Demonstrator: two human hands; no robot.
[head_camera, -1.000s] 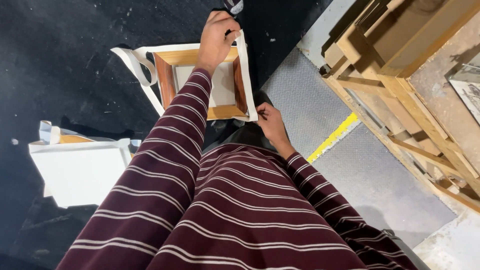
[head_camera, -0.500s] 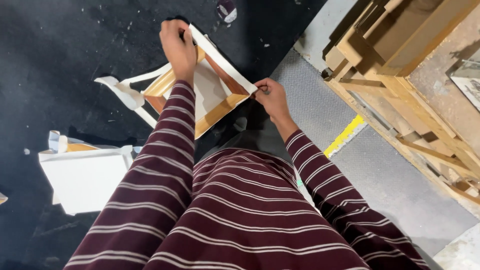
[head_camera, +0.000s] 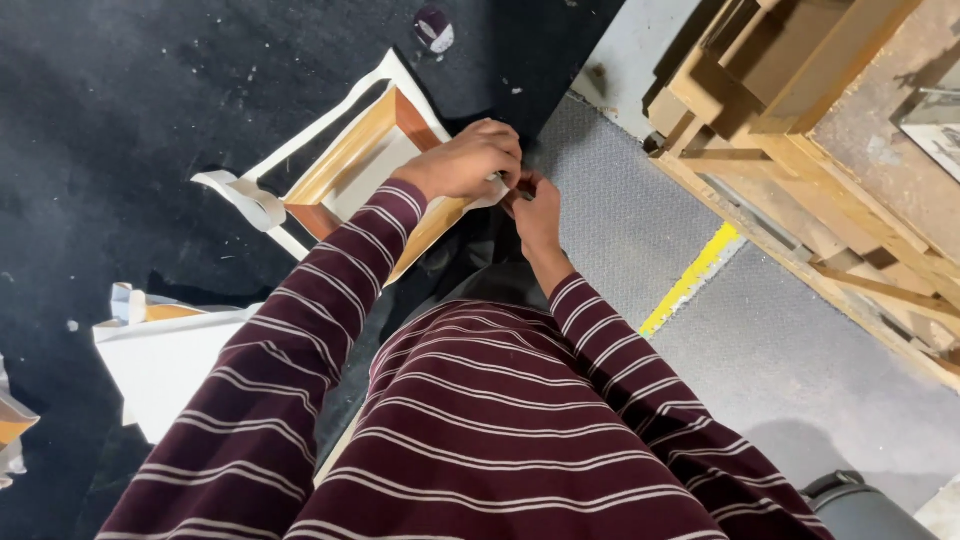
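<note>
Left hand (head_camera: 462, 160): fingers curled closed over the near right corner of the stretched canvas frame (head_camera: 365, 165), gripping its white fabric edge. Right hand (head_camera: 535, 212): touching the left hand, fingers pinched on the same corner; what lies between its fingertips cannot be made out. Canvas frame: held tilted above the black floor mat (head_camera: 130, 90), wooden stretcher bars facing up, loose white canvas flaps hanging off its left corner. Both arms wear maroon striped sleeves (head_camera: 300, 350). A second white canvas (head_camera: 165, 360) lies on the mat to the left. Grey floor (head_camera: 800, 370) with a yellow strip (head_camera: 690, 280) lies to the right, beside stacked wooden frames (head_camera: 790, 110).
</note>
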